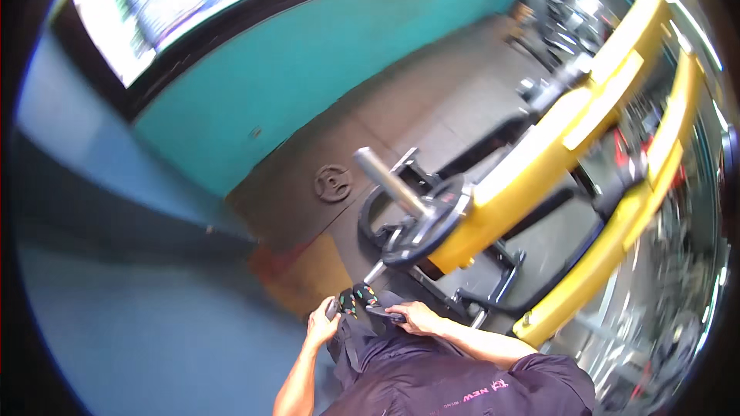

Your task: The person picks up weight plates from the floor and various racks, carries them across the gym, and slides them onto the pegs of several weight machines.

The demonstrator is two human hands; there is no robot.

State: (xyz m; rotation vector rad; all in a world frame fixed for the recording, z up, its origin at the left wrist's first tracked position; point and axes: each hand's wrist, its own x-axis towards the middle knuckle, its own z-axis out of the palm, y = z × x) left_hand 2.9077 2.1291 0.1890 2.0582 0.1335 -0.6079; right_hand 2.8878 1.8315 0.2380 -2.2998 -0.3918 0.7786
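Note:
My left hand is closed around a small grey rounded object whose kind I cannot make out. It is level with my knees, beside the dark trousers. Fingers curled, my right hand grips something dark and flat, perhaps cloth or a strap; blur hides its kind. Beyond both hands, black footwear with coloured spots shows at my feet. Nearest ahead is a yellow weight machine with a black weight plate on its metal peg.
A grey weight plate lies on the dark floor by the teal wall. To my left rises a blue wall. The machine's second yellow arm extends at right, with more gym equipment farther back.

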